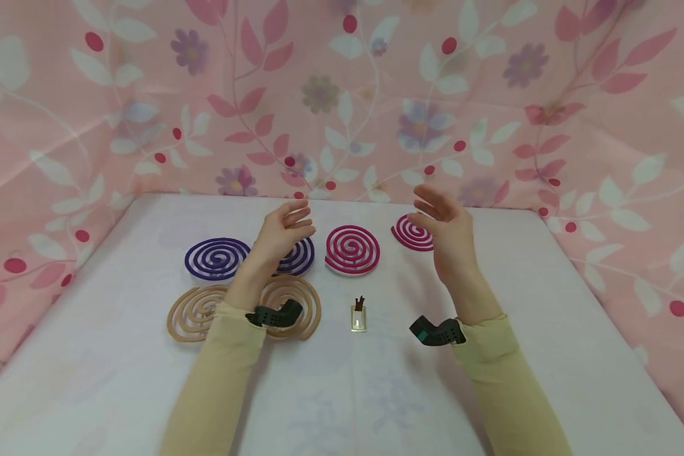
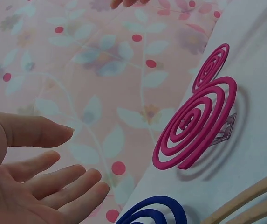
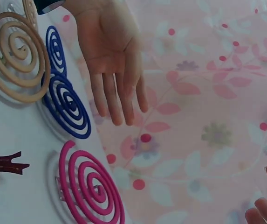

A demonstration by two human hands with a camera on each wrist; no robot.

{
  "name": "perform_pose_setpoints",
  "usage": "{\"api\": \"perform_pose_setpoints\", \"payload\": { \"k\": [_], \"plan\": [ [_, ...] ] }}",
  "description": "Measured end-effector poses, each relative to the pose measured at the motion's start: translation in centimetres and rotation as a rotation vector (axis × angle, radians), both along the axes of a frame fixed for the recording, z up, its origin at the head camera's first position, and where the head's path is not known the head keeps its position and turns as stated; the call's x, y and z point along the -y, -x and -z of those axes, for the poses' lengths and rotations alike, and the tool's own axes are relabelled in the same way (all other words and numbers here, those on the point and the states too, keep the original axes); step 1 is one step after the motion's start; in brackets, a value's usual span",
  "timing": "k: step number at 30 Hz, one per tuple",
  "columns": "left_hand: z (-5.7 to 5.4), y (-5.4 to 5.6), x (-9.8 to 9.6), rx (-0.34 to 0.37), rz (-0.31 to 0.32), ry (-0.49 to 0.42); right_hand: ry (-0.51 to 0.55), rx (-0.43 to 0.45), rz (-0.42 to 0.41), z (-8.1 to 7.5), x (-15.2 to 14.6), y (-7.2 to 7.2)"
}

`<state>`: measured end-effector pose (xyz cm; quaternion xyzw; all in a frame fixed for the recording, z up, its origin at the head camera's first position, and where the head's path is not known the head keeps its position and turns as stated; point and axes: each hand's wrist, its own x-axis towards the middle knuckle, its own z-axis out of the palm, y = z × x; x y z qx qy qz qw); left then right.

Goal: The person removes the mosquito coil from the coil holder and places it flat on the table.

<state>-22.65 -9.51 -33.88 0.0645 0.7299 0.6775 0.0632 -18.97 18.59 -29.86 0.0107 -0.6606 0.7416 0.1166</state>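
Observation:
Both hands are raised above the table, apart, with palms turned toward each other and nothing held. The left hand [image 1: 279,233], its fingers loosely bent, overlaps one blue mosquito coil [image 1: 299,258] in the head view. A second blue coil [image 1: 217,258] lies to its left. Near the right hand [image 1: 455,237] is a smaller-looking pink coil [image 1: 411,233], partly covered by it. Between the hands sits another pink coil [image 1: 352,250], propped on a small clear stand [image 2: 224,130] in the left wrist view. Relaxed fingers also show on the left hand [image 3: 116,60] in the right wrist view.
Two tan coils [image 1: 313,310] stand at the left front, partly behind the left forearm. A small gold-edged plate [image 1: 358,328] with a dark red forked piece [image 3: 7,163] lies mid-table. Flowered pink cloth [image 1: 330,95] hangs behind the white table [image 1: 342,405].

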Motion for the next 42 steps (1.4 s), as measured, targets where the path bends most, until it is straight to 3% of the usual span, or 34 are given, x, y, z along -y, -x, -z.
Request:
{"api": "perform_pose_setpoints", "payload": {
  "k": [6,15,28,35,42],
  "plan": [
    [0.8,0.1,-0.4,0.013,0.018,0.028,-0.003,0.045,-0.042,1.1,0.2,0.6],
    [1.8,0.3,-1.4,0.031,0.092,0.110,-0.081,0.137,-0.064,3.0,1.6,1.2],
    [2.4,0.2,-1.9,0.078,0.115,0.173,-0.172,0.216,-0.106,6.1,2.1,2.2],
    [2.3,0.0,-2.2,0.100,0.115,0.197,-0.174,0.227,-0.126,6.8,2.7,2.2],
    [2.6,0.1,-2.4,0.076,0.118,0.235,-0.195,0.249,-0.122,7.2,2.9,2.2]
  ]
}}
